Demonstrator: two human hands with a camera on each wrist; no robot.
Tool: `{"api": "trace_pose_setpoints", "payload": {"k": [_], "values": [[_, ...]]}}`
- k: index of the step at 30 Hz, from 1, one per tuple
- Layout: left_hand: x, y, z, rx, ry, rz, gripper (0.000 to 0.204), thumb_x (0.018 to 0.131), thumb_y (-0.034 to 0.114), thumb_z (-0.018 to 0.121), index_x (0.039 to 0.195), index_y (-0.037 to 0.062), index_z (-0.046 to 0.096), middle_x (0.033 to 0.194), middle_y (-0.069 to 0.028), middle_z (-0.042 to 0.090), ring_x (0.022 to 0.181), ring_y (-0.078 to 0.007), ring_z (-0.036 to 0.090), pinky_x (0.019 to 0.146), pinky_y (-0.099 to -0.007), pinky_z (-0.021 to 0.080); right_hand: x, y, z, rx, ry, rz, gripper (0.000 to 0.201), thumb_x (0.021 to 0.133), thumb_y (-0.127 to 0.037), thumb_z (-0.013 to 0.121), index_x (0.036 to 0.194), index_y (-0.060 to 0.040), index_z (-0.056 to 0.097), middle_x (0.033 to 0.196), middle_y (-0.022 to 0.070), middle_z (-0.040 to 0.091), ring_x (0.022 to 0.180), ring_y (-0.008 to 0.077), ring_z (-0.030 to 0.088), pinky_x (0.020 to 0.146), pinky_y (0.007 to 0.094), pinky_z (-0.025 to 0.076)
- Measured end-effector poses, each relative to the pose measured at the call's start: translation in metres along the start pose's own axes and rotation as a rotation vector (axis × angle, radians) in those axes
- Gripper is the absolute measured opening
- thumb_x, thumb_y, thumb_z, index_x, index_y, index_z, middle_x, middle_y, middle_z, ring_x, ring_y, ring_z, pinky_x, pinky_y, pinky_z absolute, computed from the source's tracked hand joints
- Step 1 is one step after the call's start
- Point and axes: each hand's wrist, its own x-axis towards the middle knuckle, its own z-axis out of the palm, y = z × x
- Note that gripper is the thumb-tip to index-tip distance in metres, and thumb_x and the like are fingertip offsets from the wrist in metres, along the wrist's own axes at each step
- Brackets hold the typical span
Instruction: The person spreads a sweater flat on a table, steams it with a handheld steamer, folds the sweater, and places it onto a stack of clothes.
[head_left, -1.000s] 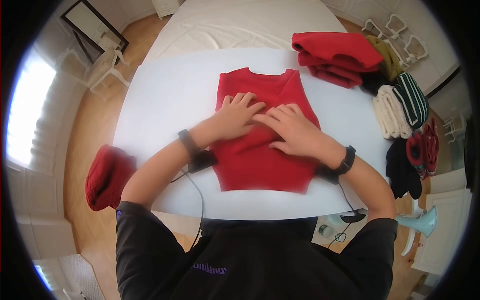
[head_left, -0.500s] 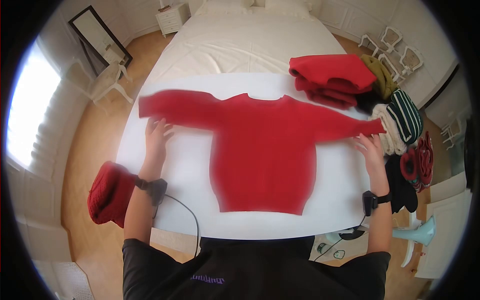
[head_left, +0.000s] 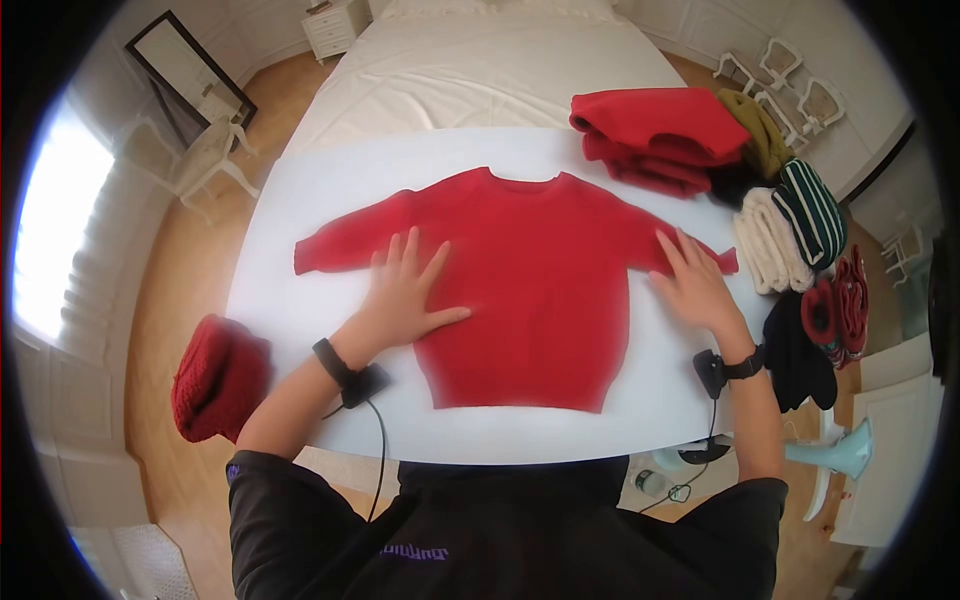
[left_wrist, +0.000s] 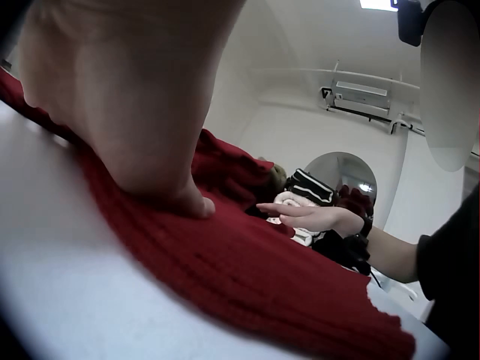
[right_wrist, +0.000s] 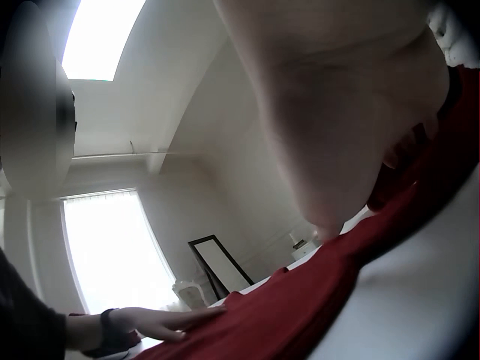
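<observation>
A red sweater lies spread out on the white table, both sleeves stretched sideways and its neckline toward the bed. My left hand rests with spread, straight fingers at the sweater's left side, below the left sleeve; in the left wrist view its thumb lies on the knit. Over the right sleeve is my right hand, fingers extended and pointing away from me. The right wrist view shows that hand close above the red sleeve, palm down. Neither hand grips the cloth.
Folded red garments are stacked at the table's back right. Beside them lie an olive garment, cream knitwear, a striped green piece and black cloth. A red knit bundle sits at the left edge.
The sleeves, out of sight at first, were spread out to both sides. Since then my hands have moved inward from the sleeve ends, the left one onto the sweater's side.
</observation>
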Motion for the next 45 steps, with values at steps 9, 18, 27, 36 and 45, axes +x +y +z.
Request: {"api": "trace_pose_setpoints", "payload": {"k": [9,18,27,36,45], "values": [[-0.054,0.0,-0.007,-0.018,-0.042,-0.132,0.133,0.082,0.091,0.06,0.17,0.0003,0.017,0.168,-0.0436,0.015,0.158,-0.0603,0.012,0.12,-0.0775,0.014,-0.051,0.053,-0.008,-0.137,-0.091,0.099,0.073,0.105,-0.045,0.058,0.169,-0.0218,0.033,0.171,0.0334,0.024,0.154,0.0595,0.027,0.127,0.0599,0.025],[0.009,0.065,-0.037,-0.052,0.092,0.363,0.11,0.092,0.081,0.057,0.164,0.0011,0.035,0.169,-0.0298,0.031,0.159,-0.0481,0.024,0.124,-0.0718,0.019,-0.118,0.02,-0.006,-0.038,0.101,-0.069,0.053,0.098,-0.001,0.056,0.15,-0.0069,0.058,0.152,0.0197,0.058,0.141,0.04,0.053,0.124,0.0519,0.032],[0.13,0.189,-0.006,-0.29,-0.128,0.732,0.115,0.095,0.08,0.053,0.168,-0.0033,0.021,0.176,-0.0273,0.014,0.164,-0.0441,0.009,0.124,-0.0759,0.011,-0.258,0.051,-0.017,0.171,0.408,0.651,0.02,0.103,-0.02,0.065,0.114,-0.0023,0.068,0.104,0.0119,0.068,0.098,0.0271,0.064,0.09,0.0416,0.049],[0.144,0.219,0.013,-0.225,-0.077,0.637,0.115,0.095,0.085,0.044,0.171,0.0034,0.018,0.177,-0.0263,0.009,0.165,-0.0437,0.005,0.12,-0.0816,0.004,-0.449,0.282,0.071,0.167,0.991,1.14,0.063,0.097,-0.035,0.08,0.13,0.0132,0.058,0.116,0.0236,0.071,0.101,0.0321,0.069,0.094,0.0407,0.055],[0.052,0.122,-0.034,-0.126,0.091,0.604,0.1,0.098,0.076,0.054,0.167,0.0069,0.033,0.175,-0.0271,0.018,0.163,-0.0431,0.017,0.124,-0.0728,0.017,-0.404,0.256,0.074,0.419,1.44,1.12,0.057,0.105,-0.03,0.072,0.138,0.013,0.055,0.137,0.0256,0.064,0.116,0.0331,0.066,0.104,0.0416,0.054]]}}
